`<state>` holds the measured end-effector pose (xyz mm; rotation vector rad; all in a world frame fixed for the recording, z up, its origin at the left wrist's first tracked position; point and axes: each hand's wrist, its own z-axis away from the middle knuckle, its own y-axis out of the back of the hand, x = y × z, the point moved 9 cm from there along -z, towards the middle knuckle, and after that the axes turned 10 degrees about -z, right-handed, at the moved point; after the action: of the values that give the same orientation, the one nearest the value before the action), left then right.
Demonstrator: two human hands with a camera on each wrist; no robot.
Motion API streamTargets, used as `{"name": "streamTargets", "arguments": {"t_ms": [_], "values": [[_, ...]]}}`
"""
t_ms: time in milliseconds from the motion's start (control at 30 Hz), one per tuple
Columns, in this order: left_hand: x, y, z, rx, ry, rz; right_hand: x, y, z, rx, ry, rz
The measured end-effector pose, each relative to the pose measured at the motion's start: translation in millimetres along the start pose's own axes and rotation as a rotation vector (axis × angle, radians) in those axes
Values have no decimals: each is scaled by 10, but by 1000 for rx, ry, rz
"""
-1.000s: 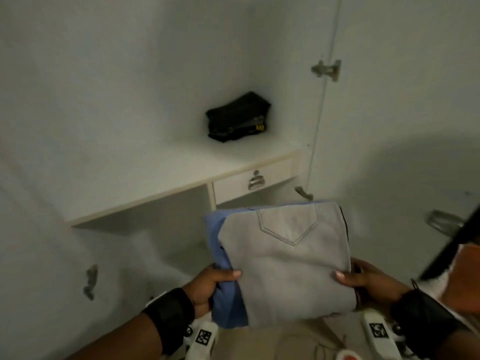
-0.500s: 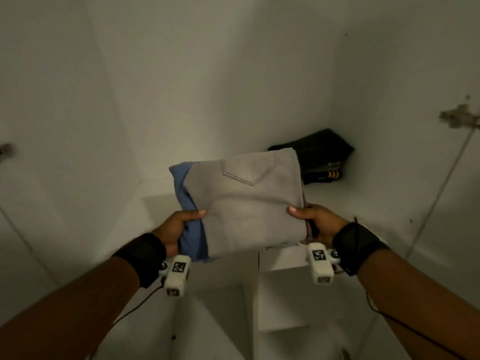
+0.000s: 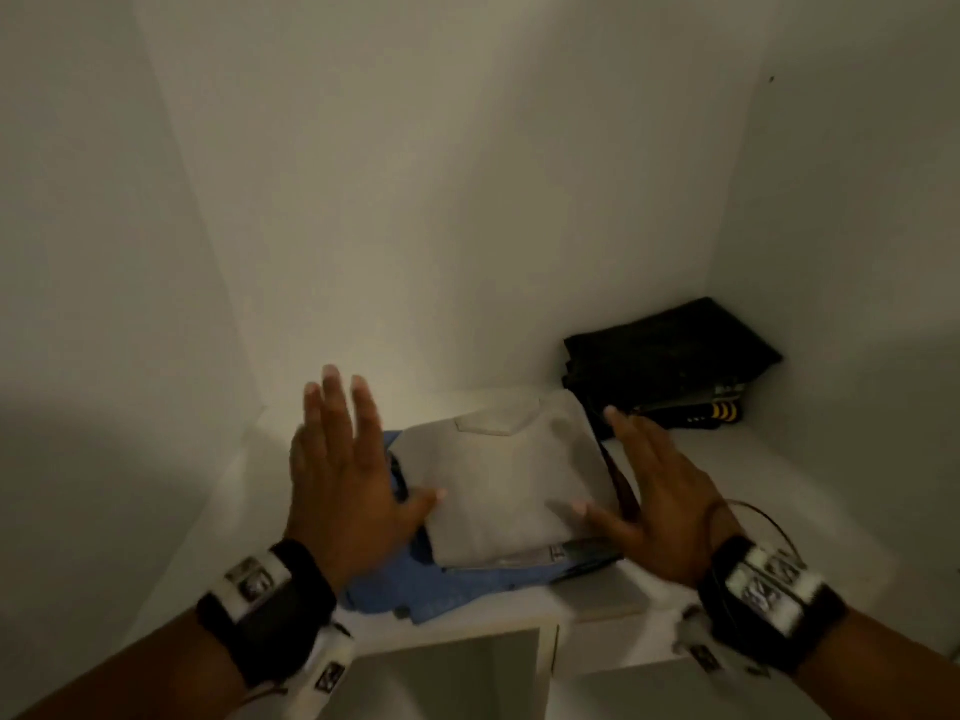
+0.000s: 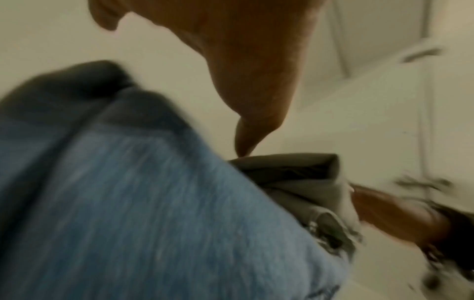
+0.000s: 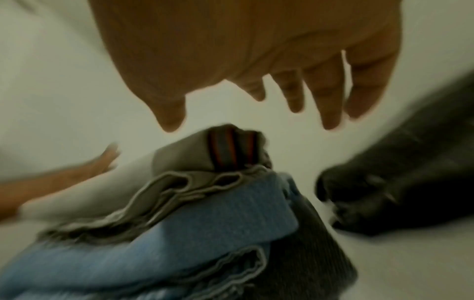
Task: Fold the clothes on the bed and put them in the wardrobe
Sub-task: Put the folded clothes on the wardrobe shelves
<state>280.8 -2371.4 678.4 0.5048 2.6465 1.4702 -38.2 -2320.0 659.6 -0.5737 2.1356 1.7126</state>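
A: Clothes first. How many from the head camera?

B: Two lots on the wardrobe shelf (image 3: pixel 249 491). One stack with a grey folded garment (image 3: pixel 506 480) on top and a blue denim one (image 3: pixel 415 584) under it, a dark layer showing at the stack's right edge. One separate black folded pile (image 3: pixel 670 361) in the back right corner, with yellow stripes on its near edge.

A: And the hands?

B: Two, both spread flat. The left hand (image 3: pixel 343 491) is at the stack's left side, its thumb on the grey cloth. The right hand (image 3: pixel 660 491) is at the right side, thumb touching the near corner. Neither grip holds anything; both are wide.

A: Left wrist camera?

B: Blurred. The denim (image 4: pixel 143 213) fills the lower left, one grey fold (image 4: pixel 295 168) beyond it, and the left thumb tip (image 4: pixel 246 140) is right at that fold.

A: Right wrist?

B: Four straight fingers (image 5: pixel 330 101) and a thumb above the stack, apart from it. Grey layers (image 5: pixel 179 182), the denim (image 5: pixel 218 213), a striped waistband, and the black pile (image 5: pixel 397 192) just beside.

A: What differs from half a second back?

B: Then both hands gripped the stack in the air in front of the shelf. Now it lies on the shelf and the fingers have let go.
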Motion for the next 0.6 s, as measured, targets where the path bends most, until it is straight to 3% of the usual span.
{"name": "streamTargets", "arguments": {"t_ms": [33, 67, 100, 167, 200, 367, 600], "values": [[282, 157, 34, 9, -134, -25, -193, -59, 81, -47, 104, 169], [496, 101, 73, -91, -251, -22, -324, -187, 141, -144, 147, 297], [664, -52, 135, -280, -319, -31, -326, -366, 151, -244, 132, 356], [750, -526, 261, -606, -350, -102, -280, -650, 80, -320, 110, 412], [745, -707, 270, -665, -362, -140, -260, -731, -4, -295, 118, 436], [601, -1107, -49, -596, -419, -160, -153, -897, -343, -201, 85, 453], [434, -1598, -793, -580, -356, -231, 63, -993, -1188, -278, 4, 469]]}}
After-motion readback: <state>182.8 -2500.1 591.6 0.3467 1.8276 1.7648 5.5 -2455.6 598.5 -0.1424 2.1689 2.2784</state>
